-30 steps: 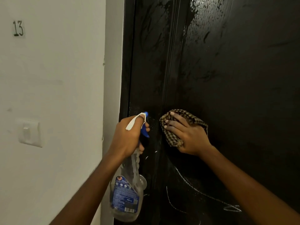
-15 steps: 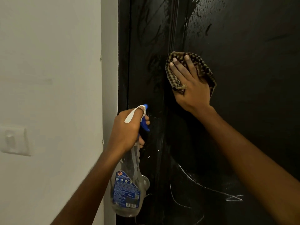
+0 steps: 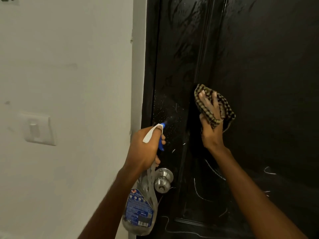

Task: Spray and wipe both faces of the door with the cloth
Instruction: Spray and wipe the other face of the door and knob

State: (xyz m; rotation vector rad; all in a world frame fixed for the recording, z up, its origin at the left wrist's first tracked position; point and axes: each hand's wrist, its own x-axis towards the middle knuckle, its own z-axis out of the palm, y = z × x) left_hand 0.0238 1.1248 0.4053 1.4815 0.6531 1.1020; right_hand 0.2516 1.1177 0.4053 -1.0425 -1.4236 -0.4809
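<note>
Down comes the right hand (image 3: 211, 125) from higher up the door (image 3: 267, 66), now clutching the checked cloth (image 3: 227, 109) against the panel at mid-height. The left hand (image 3: 145, 149) grips the spray bottle (image 3: 139, 213), and fresh droplets fleck the door's left edge above the steel knob (image 3: 163, 180). A white wall (image 3: 69, 66) with a light switch (image 3: 38, 129) stands left. The bottle hangs upright, nozzle toward the door.

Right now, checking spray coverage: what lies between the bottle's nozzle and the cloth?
Head view: between nozzle and cloth only the black door, flecked with spray droplets and crossed by a vertical moulding.
</note>
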